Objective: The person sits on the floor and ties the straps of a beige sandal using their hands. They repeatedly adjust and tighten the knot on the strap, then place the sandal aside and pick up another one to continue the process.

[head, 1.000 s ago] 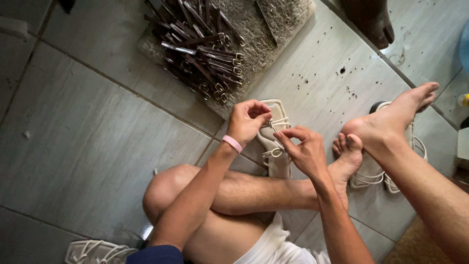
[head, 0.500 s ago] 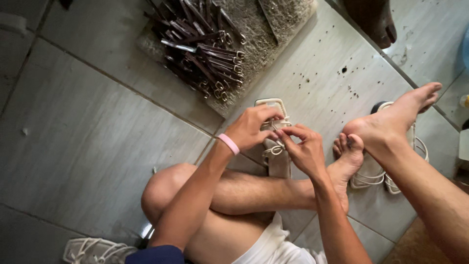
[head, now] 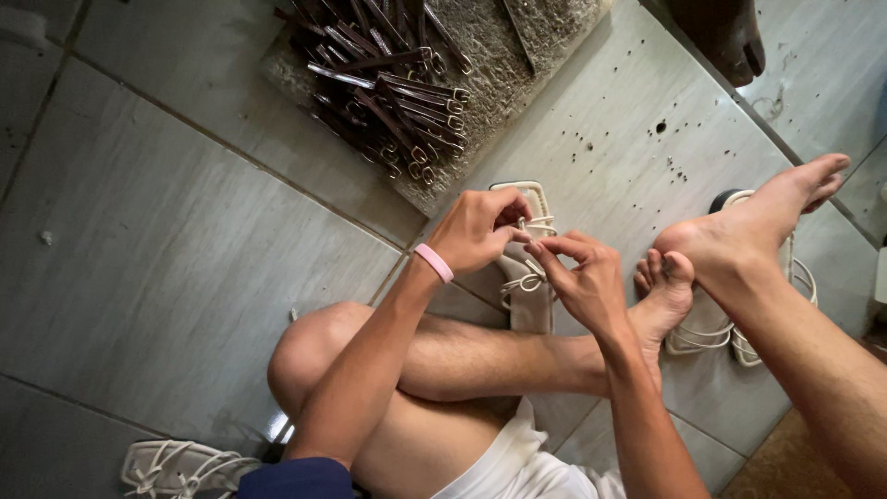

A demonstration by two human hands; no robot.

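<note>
A cream strappy sandal point(head: 528, 300) lies on the grey tiled floor point(head: 166, 240) in front of my folded legs. My left hand point(head: 480, 226), with a pink band on the wrist, grips the sandal's thin straps near the toe end. My right hand point(head: 582, 277) pinches the same straps from the right, fingertips meeting those of the left hand. Both hands are closed on the straps, which partly hide under the fingers.
A pile of dark brown straps with buckles point(head: 388, 83) lies on a rough mat point(head: 517, 55) at the top. Two more cream sandals point(head: 730, 333) sit under my right foot point(head: 739, 231). Another sandal point(head: 176, 467) lies at bottom left. Someone's foot point(head: 730, 37) shows at the top right.
Both hands have stayed on the sandal straps. The left hand's fingers have shifted slightly closer to the right hand's fingertips.
</note>
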